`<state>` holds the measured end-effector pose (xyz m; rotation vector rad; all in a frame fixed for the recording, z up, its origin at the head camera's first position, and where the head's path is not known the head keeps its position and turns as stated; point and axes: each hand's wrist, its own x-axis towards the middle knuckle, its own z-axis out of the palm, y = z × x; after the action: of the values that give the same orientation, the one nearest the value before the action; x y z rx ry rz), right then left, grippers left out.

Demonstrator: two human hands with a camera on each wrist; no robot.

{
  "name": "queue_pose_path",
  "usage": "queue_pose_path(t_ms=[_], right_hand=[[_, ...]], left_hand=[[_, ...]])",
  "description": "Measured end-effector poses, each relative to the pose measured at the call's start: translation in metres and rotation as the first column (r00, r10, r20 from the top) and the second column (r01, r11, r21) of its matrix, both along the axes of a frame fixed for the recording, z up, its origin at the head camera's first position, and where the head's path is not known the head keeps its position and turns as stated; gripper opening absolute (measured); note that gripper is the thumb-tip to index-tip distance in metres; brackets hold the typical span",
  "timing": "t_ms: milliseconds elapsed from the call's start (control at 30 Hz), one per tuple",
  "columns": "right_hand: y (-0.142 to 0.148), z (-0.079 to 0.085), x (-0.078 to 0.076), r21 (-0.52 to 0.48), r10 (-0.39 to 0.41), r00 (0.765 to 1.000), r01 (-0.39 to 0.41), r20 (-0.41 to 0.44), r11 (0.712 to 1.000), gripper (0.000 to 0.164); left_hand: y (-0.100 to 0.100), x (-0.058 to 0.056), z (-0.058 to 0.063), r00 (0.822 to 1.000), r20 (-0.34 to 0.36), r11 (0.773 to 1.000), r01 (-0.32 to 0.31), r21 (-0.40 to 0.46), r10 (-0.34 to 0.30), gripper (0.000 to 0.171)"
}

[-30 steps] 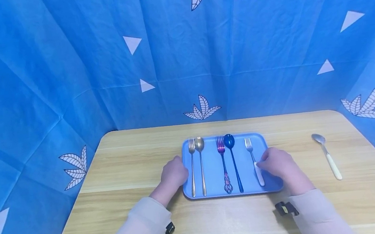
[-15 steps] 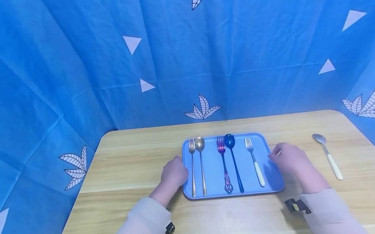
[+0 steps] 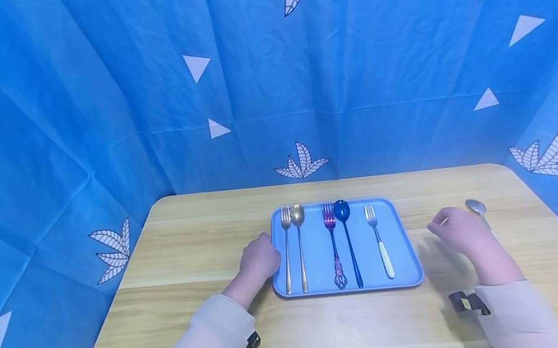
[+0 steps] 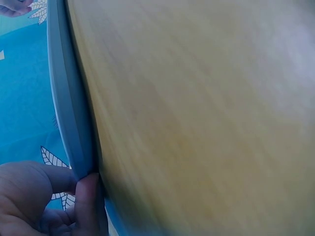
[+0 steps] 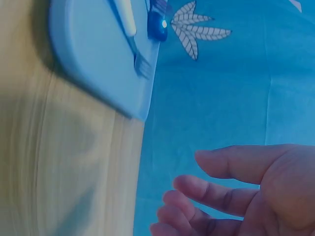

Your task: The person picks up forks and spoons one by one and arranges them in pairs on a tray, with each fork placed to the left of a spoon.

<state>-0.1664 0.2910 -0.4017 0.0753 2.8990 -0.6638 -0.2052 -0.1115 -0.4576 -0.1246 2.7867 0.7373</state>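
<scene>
A blue tray [image 3: 317,258] lies on the table, and my left hand [image 3: 259,256] pinches its left rim between thumb and fingers, as the left wrist view shows. On the tray, from left to right, are a gold fork [image 3: 287,250], a gold spoon [image 3: 300,248], a purple fork [image 3: 331,232], a dark blue spoon [image 3: 349,241] and a white-handled fork [image 3: 383,251]. My right hand [image 3: 460,229] hovers right of the tray, holding nothing, its fingers loosely bent in the right wrist view. Just beyond it lies a silver spoon [image 3: 475,206], its handle mostly hidden by the hand.
The pale wooden table [image 3: 195,227] has rounded far corners. A blue cloth [image 3: 266,80] with white leaves and triangles hangs behind and along both sides. A small black device [image 3: 468,303] is strapped at my right cuff.
My right hand has left the white-handled fork on the tray and moved right, past the rim towards the silver spoon. The left hand has stayed at the tray's left rim.
</scene>
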Motion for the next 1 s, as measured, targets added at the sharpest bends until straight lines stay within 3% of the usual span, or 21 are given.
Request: queue_pose_path(t_ms=[600, 800, 1000], right_hand=[[0.046, 0.003, 0.006, 0.043, -0.026, 1.0, 0.026, -0.008, 0.999, 0.055], [0.056, 0.002, 0.006, 0.058, -0.08, 0.996, 0.078, 0.031, 0.995, 0.064], [0.063, -0.003, 0.009, 0.061, -0.13, 0.991, 0.129, 0.013, 0.99, 0.069]], left_hand=[[0.001, 0.0, 0.001, 1.0, -0.002, 1.0, 0.0, -0.01, 0.0, 0.041], [0.0, -0.001, 0.0, 1.0, -0.002, 1.0, 0.001, -0.007, -0.001, 0.043], [0.0, 0.0, -0.001, 1.0, -0.03, 1.0, 0.009, -0.014, -0.009, 0.037]])
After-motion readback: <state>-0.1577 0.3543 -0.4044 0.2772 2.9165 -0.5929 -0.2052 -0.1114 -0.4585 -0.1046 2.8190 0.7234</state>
